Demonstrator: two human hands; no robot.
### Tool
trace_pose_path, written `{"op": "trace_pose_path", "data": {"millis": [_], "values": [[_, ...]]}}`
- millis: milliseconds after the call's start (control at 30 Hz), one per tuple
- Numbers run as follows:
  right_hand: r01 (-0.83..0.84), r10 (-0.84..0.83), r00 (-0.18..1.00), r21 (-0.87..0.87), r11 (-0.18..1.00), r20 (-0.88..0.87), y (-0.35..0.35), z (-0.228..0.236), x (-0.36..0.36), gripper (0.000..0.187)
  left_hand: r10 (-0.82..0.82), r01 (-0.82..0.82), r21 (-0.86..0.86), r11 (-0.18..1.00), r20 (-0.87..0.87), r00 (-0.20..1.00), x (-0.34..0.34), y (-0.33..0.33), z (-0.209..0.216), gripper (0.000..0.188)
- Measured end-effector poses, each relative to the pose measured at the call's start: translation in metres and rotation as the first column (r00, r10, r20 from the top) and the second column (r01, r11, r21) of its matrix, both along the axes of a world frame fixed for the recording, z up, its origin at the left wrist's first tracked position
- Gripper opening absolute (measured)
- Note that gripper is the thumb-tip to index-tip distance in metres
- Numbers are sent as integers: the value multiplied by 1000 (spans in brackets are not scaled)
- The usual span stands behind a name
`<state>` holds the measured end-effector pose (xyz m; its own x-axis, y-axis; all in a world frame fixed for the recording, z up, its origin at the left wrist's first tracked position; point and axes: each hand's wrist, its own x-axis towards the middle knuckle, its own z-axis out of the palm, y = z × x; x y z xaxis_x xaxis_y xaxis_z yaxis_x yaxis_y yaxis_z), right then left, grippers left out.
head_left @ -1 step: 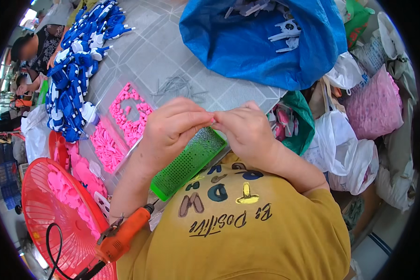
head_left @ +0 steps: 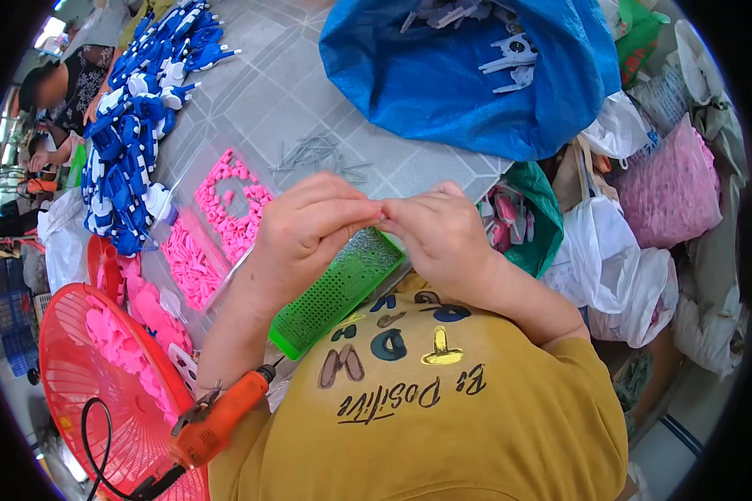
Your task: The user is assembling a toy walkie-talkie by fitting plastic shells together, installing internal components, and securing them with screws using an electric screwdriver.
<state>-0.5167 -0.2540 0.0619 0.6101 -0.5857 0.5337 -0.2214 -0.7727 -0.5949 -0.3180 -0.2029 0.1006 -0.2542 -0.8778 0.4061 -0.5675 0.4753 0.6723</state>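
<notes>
My left hand and my right hand meet fingertip to fingertip, both closed in a pinch. Between them shows a bit of a small pink plastic piece; most of it is hidden by the fingers. Just below the hands lies a green tray with a grid of holes, small shiny metal bits gathered at its far end. An orange electric screwdriver with a black cord rests beside my left forearm, its tip toward the tray.
Left of my hands, a clear container holds small pink parts. Farther left are blue-and-white plastic parts and a red basket. Thin metal rods lie ahead, near a blue sack. Bags crowd the right. Another person sits far left.
</notes>
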Motion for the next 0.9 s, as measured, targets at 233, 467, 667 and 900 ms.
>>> {"op": "trace_pose_path", "data": {"millis": [233, 467, 667, 900], "values": [[-18, 16, 1000, 70, 997, 20, 0, -11, -6, 13, -80, 79, -23, 997, -22, 997, -3, -2, -9, 19], [68, -69, 997, 36, 997, 32, 0, 0, -10, 16, 32, -25, 63, 998, -114, 993, -10, -2, -4, 18], [-5, 8, 1000, 189, 982, -13, -2, 8, -16, 17, 62, -42, 156, 987, -121, 991, -13, -2, -3, 17], [-46, 144, 988, 778, 626, -58, -7, 21, -15, 16, 116, -24, 353, 935, -241, 964, -13, -2, -7, 13]]}}
